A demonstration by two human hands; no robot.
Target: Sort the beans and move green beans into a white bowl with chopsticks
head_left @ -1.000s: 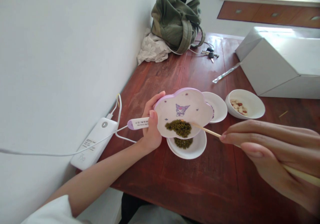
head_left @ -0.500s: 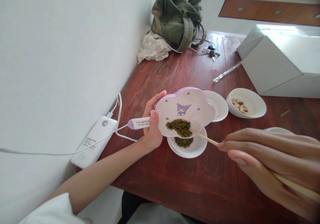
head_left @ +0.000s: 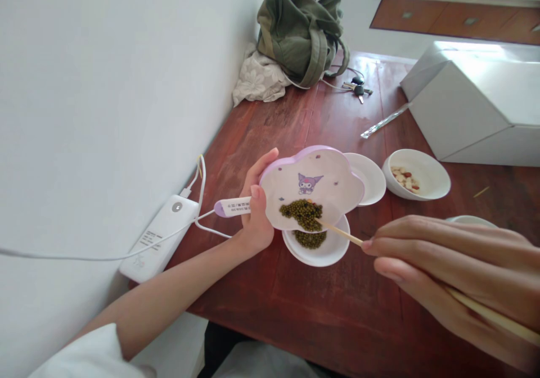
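Note:
My left hand point(head_left: 258, 217) is closed around the left side of a purple-rimmed, flower-shaped bowl point(head_left: 282, 184) with a cartoon figure inside, and holds it tilted towards me. Green mung beans point(head_left: 301, 215) lie gathered along the bowl's lower edge. Right below sits a small white bowl point(head_left: 340, 251) with more mung beans point(head_left: 311, 239) in it, partly hidden by the tilted bowl. In my right hand point(head_left: 442, 271), closed, is a pair of wooden chopsticks point(head_left: 343, 233); a tip touches the beans in the flower-shaped bowl.
Behind stand a white dish point(head_left: 371, 178) and a white bowl point(head_left: 436, 175) holding nuts. Another rim point(head_left: 470, 220) shows behind my right hand. A power bank point(head_left: 162, 237) with cables lies by the wall. Farther back are keys point(head_left: 358, 90), a green bag point(head_left: 291, 29) and a white box point(head_left: 472, 108).
My right hand and the chopsticks have shifted slightly left, the tip going a little further into the beans. The flower-shaped bowl stays almost still.

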